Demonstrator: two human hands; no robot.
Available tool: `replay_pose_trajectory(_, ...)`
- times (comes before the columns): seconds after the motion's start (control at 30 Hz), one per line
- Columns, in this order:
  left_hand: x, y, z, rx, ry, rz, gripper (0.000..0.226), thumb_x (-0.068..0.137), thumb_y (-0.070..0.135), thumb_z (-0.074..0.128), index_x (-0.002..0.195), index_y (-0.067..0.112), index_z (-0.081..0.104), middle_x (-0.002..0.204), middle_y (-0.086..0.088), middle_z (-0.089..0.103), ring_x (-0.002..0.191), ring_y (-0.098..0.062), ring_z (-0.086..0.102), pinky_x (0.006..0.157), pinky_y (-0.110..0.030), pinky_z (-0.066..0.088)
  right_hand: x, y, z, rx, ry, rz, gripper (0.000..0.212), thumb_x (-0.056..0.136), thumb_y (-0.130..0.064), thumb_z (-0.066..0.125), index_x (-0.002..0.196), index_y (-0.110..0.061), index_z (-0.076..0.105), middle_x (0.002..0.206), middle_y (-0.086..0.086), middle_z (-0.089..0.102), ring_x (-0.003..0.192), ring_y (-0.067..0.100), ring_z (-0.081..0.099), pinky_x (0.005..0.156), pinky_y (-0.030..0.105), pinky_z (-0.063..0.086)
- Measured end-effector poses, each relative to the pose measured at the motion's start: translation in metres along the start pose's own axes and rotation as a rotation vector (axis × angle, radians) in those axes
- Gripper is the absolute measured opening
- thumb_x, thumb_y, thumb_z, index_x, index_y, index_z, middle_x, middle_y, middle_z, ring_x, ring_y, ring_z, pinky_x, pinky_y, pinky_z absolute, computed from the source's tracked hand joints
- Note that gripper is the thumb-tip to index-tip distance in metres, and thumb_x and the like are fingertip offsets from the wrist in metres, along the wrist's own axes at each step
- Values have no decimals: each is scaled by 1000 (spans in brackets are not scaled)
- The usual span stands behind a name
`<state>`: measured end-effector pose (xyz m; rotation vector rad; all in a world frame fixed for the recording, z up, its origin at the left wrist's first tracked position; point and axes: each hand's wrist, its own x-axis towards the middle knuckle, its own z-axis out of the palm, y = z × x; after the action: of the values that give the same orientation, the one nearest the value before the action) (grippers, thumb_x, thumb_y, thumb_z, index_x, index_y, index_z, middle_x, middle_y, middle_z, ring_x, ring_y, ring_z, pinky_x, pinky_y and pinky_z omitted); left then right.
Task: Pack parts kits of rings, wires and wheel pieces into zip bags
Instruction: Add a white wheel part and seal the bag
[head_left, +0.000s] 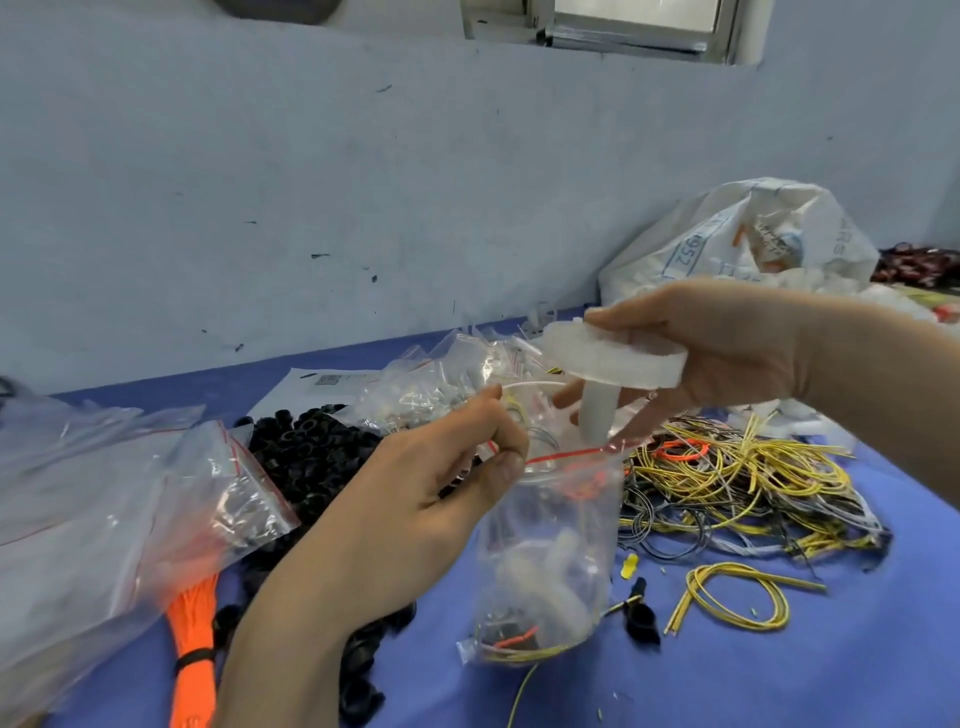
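While the left hand (452, 467) pinches open a zip bag (550, 551) at centre frame, the right hand (727, 358) grips a white wheel piece (613, 358) above it. Next, likely: lower its stem through the mouth.

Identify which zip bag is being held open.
The zip bag pinched by the left hand, under the white wheel piece; the others lie flat on the table.

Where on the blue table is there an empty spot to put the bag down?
The barest blue table is at the near right, in front of the loose yellow wire loop and the tangled wire pile. A narrower strip lies below the zip bag. The left is crowded: black rings, orange bundle, empty bags.
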<state>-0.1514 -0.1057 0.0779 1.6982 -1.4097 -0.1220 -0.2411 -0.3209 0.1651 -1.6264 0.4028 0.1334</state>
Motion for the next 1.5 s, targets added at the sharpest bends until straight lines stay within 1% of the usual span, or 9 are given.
replay_pose_trajectory(0.2,0,6,1,-20,1,20,10,93,39,49,85,32,51,99,-23,66,135,12,30,102,-15,36,4,-1,10,-19,103,-48,35,99,-32,38,112,-7,58,94,11,67,77,28,65,81,61,50)
replay_pose_trajectory(0.3,1,9,3,-18,-1,53,11,94,33,50,83,30,52,85,7,65,121,-2,53,83,-17,43,6,7,21,-70,204,-124,33,98,-29,46,116,-3,57,97,13,65,80,27,61,84,62,49)
replay_pose_trajectory(0.33,1,9,4,-15,-1,73,13,94,32,50,82,28,52,78,13,59,85,4,52,72,-14,40,6,10,24,-132,239,-155,31,97,-27,49,113,-2,59,98,15,66,81,28,61,82,61,51)
replay_pose_trajectory(0.4,3,12,6,-9,18,90,14,95,29,50,81,26,52,73,19,53,101,2,14,70,-6,34,5,12,29,-323,284,-191,26,96,-24,52,108,-4,63,103,16,66,91,28,63,77,55,56)
replay_pose_trajectory(0.5,4,12,7,10,30,86,13,94,29,49,81,31,51,74,30,59,139,1,29,89,-8,37,1,14,35,-637,315,-221,19,96,-25,53,110,-20,64,111,5,62,96,27,63,73,42,59)
replay_pose_trajectory(0.7,5,8,6,138,103,91,9,94,32,49,85,31,51,86,18,65,117,-7,57,83,-23,45,-7,18,37,-1125,343,-455,51,91,-58,30,94,-24,67,88,-3,67,72,6,61,62,16,43)
replay_pose_trajectory(0.87,11,-6,1,262,315,57,10,92,24,56,83,28,58,104,9,58,88,6,56,72,-3,38,-5,29,8,-1316,228,-661,52,68,-73,44,83,-32,73,141,-19,39,129,1,25,95,18,23)
replay_pose_trajectory(1.07,7,-20,-6,125,364,-119,11,81,31,69,85,39,64,78,12,63,70,-9,59,64,-11,44,5,37,-30,-1126,275,-714,9,79,-22,74,87,-25,75,84,-19,71,79,-5,64,77,13,49)
replay_pose_trajectory(1.5,5,-21,-10,134,357,-70,44,82,17,72,108,51,59,74,9,61,69,-14,58,66,-13,44,8,43,-38,-910,288,-662,16,70,-38,71,86,-38,71,79,-20,71,76,-3,66,73,8,49)
